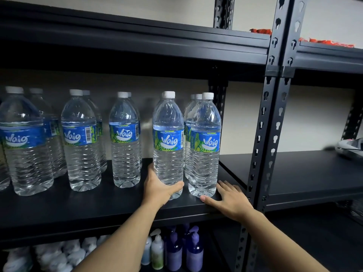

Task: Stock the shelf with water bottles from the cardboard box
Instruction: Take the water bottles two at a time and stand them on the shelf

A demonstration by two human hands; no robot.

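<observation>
L grip (159,190) curls round bottle (168,142) low on shelf (78,205); I see R grip (229,199) flat, fingers apart, beside 2nd bottle (204,142).

There is just one camera, worn on the person's head, and it looks forward and a little down, from close up, at the black shelf (78,205).

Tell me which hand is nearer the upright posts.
Right. The right hand lies flat on the shelf just left of the posts; the left hand grips a bottle further left.
</observation>
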